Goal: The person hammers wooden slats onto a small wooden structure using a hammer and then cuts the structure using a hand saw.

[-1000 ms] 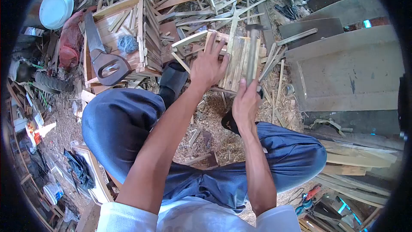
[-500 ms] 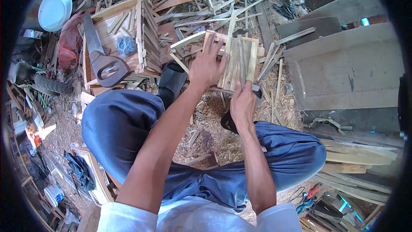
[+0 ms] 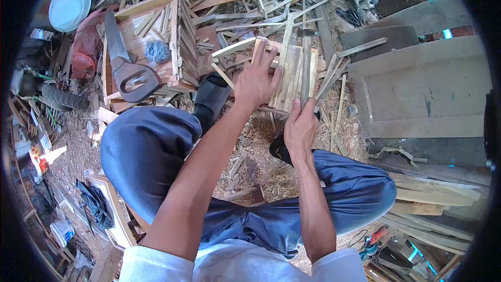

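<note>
My right hand (image 3: 301, 124) is wrapped round the lower end of the handle of a hammer (image 3: 306, 65), whose dark head lies at the far end, over the right part of a small slatted wooden piece (image 3: 288, 86). My left hand (image 3: 257, 81) rests with fingers spread on the left part of that wooden piece, pressing on its slats. Thin strips form an angled frame at the piece's left side. Whatever lies under my left palm is hidden.
A wooden crate (image 3: 174, 36) at the left holds wood strips, a wire wool bundle (image 3: 157, 51) and a handsaw (image 3: 136, 81). Scrap sticks (image 3: 224, 16) pile up beyond. Large boards (image 3: 422, 89) lean at the right. My feet flank the work.
The hammer has shifted right, and its head now shows clearly near the slats' far right corner. My right hand has moved slightly right with it. My left hand stays on the wooden piece.
</note>
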The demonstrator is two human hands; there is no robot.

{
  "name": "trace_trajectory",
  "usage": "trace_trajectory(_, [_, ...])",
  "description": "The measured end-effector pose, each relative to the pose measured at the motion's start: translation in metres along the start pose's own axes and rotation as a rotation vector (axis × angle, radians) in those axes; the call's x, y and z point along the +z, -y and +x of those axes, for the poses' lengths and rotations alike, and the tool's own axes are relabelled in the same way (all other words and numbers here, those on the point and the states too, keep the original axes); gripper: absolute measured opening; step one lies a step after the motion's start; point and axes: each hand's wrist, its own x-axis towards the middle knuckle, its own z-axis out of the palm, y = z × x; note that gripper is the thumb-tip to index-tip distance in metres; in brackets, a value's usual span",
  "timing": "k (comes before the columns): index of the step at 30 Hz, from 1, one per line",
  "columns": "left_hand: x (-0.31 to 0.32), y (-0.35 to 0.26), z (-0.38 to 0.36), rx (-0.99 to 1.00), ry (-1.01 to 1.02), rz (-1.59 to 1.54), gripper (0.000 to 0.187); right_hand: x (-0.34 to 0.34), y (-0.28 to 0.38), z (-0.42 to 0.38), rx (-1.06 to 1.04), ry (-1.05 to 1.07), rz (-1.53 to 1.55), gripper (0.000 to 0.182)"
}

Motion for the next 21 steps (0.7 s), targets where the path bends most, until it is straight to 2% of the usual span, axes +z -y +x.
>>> trace_trajectory(2, [0.002, -0.001, 0.001, 0.019, -0.030, 0.037, 0.055, 0.003, -0.006, 0.001, 0.037, 0.116, -0.085, 0.027])
trace_trajectory(7, [0.005, 0.001, 0.001, 0.028, -0.044, 0.029, 0.055, -0.003, -0.003, 0.003, 0.053, 0.051, -0.017, 0.028])
trace_trajectory(9, [0.005, 0.001, 0.000, 0.018, -0.042, 0.036, 0.055, -0.006, 0.001, 0.002, -0.027, -0.066, 0.110, 0.028])
trace_trajectory(11, [0.005, 0.000, 0.000, 0.027, -0.060, 0.053, 0.055, -0.002, 0.000, 0.000, -0.019, -0.065, 0.104, 0.026])
trace_trajectory(13, [0.002, -0.001, 0.000, 0.008, -0.029, 0.015, 0.055, 0.004, -0.006, 0.001, 0.044, 0.111, -0.100, 0.026])
trace_trajectory(14, [0.001, -0.002, 0.001, -0.016, 0.004, -0.022, 0.054, 0.006, -0.010, 0.001, 0.059, 0.118, -0.082, 0.025])
trace_trajectory(17, [0.007, 0.002, 0.001, 0.029, -0.065, 0.037, 0.054, -0.006, 0.005, 0.000, 0.056, 0.044, 0.016, 0.025])
trace_trajectory(21, [0.003, 0.000, -0.001, 0.028, -0.060, 0.033, 0.054, -0.005, 0.007, 0.000, 0.014, -0.032, 0.098, 0.025])
